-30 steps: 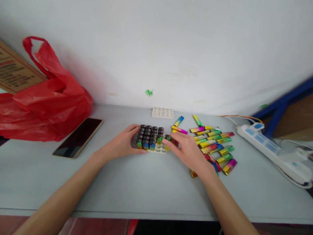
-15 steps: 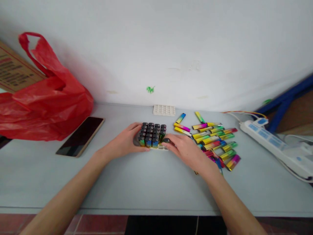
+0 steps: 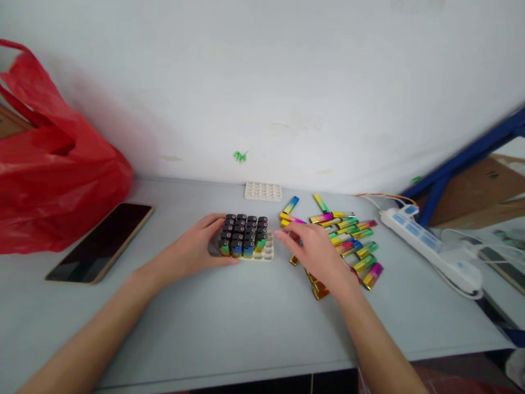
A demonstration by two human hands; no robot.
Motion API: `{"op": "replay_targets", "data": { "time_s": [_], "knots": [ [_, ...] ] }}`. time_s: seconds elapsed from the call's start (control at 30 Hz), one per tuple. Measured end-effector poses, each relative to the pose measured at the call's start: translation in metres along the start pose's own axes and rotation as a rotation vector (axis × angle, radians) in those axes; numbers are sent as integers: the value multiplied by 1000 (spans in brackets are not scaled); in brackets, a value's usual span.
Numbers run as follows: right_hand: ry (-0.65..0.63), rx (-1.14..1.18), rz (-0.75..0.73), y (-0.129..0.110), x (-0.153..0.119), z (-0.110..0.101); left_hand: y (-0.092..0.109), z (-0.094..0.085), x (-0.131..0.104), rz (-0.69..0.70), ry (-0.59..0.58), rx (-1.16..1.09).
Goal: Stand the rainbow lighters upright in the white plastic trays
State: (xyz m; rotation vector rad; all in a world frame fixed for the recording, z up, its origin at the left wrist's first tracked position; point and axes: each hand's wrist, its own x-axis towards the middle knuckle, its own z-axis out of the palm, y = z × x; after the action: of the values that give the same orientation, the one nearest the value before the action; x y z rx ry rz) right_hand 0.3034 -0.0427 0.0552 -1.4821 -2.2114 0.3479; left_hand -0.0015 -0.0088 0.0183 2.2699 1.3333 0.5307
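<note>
Several lighters (image 3: 243, 235) with black tops and shiny coloured bodies stand upright in rows in a white tray (image 3: 268, 253) with round holes. My left hand (image 3: 204, 243) is wrapped round the left end of this block, fingers behind and thumb in front. Some bare holes show at the tray's right side. Just right of the tray, my right hand (image 3: 311, 246) hovers with thumb and fingers apart and nothing visible in them. Beneath and beyond it lies a loose pile of lighters (image 3: 344, 234) in yellow, green, purple and red, partly hidden by the hand.
A second white tray (image 3: 263, 191) lies against the wall. On the left are a phone (image 3: 100, 242) and a red plastic bag (image 3: 61, 175). A white power strip (image 3: 430, 249) with cables lies on the right, near a blue frame (image 3: 438, 191) and a cardboard box (image 3: 488, 186).
The lighter that my right hand held now stands in the tray's right column. My right hand has let go and moved right, toward the pile. The camera view has shifted.
</note>
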Motion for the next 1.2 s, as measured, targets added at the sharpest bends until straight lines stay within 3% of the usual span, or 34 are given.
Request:
{"op": "replay_targets", "data": {
  "time_s": [0.23,0.33,0.43,0.57,0.77,0.9,1.07,1.2],
  "knots": [
    [352,-162,145,71,3,-3,0,0,-1,7,-2,-13],
    [339,-271,215,102,3,6,-2,0,0,17,0,-7],
    [228,-329,265,121,7,12,-3,0,0,29,-3,9],
    [161,-307,277,122,13,11,-2,0,-1,37,9,11],
    [232,-202,163,115,15,7,-3,2,-2,21,4,12],
    [265,-128,216,115,19,11,-3,1,-1,17,-2,9],
    [185,-69,320,111,28,14,-4,0,0,25,11,9],
    [237,-106,285,104,27,13,-4,1,0,22,17,7]
  ]
}}
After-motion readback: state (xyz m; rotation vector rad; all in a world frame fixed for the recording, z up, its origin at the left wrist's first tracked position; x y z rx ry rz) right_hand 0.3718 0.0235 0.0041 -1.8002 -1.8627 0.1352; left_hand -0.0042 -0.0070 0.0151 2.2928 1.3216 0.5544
